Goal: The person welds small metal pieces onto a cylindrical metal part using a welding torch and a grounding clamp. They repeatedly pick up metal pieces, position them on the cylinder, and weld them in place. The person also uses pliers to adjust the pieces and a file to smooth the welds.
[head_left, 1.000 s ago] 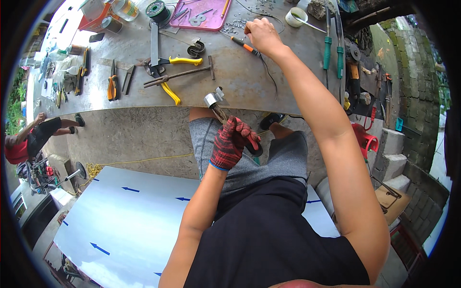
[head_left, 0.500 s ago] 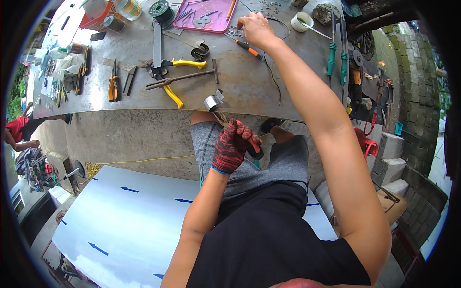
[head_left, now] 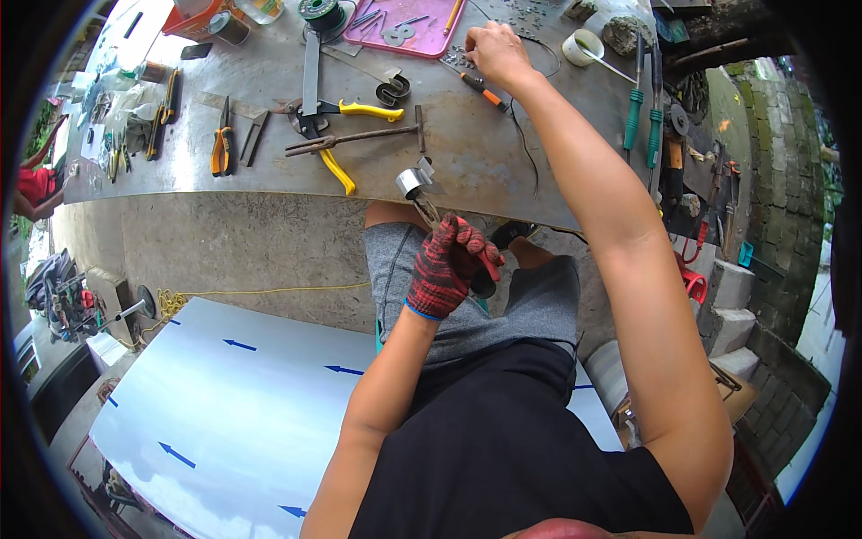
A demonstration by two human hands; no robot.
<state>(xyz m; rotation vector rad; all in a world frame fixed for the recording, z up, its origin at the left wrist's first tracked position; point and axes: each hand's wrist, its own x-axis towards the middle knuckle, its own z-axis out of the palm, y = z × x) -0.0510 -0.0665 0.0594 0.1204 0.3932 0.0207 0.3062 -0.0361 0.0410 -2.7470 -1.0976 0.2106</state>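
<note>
My left hand (head_left: 440,269), in a red and black knit glove, is closed around the red-handled pliers (head_left: 485,272). Their metal jaws grip a short, shiny curved metal piece (head_left: 413,182) at the table's front edge. Farther out, my bare right hand (head_left: 499,52) reaches over the metal table (head_left: 485,171) with its fingers curled down at small metal bits (head_left: 460,56). What the fingertips hold, if anything, is too small to make out. Beside that hand lies an orange and black screwdriver (head_left: 485,92).
Yellow-handled snips (head_left: 370,110), a T-shaped rusty bar (head_left: 368,139) and orange-handled pliers (head_left: 222,148) lie left of centre. A pink tray (head_left: 422,45) holds metal parts. On the right are a white cup (head_left: 582,47) and green-handled tools (head_left: 633,119). A blue-arrowed sheet (head_left: 242,395) lies behind me.
The view has shifted slightly. My right hand stays by the metal bits, its fingers more curled. My left hand still holds the pliers and metal piece. A person at the far left has changed posture.
</note>
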